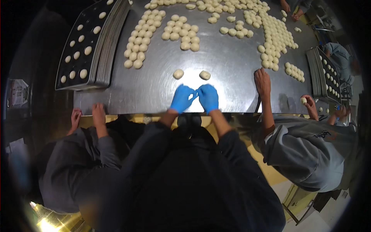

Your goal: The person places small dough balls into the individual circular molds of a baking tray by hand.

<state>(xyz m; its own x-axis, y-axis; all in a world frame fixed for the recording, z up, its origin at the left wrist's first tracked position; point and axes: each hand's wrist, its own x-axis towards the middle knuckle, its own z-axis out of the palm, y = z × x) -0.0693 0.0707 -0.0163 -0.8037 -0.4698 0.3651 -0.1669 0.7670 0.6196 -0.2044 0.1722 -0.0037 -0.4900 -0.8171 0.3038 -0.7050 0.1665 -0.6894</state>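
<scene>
My left hand (182, 98) and my right hand (208, 97), both in blue gloves, are close together over the near edge of the steel table (154, 91). Their thumbs and forefingers meet in the middle, with a small gap showing between the hands. The fingers look curled and pressed together; whatever they hold, if anything, is hidden. Just beyond the left hand lies a pale dough ball (178, 74). A second, slightly longer dough piece (205, 75) rests beyond the right hand. Neither piece is touched.
Rows of dough balls (141, 40) and a smaller group (181, 31) sit farther back; a larger mass (274, 38) spreads right. Stacked black trays (87, 62) with dough balls stand left, more trays (320, 73) right. Co-workers' hands (262, 82) are at both sides and the far edge.
</scene>
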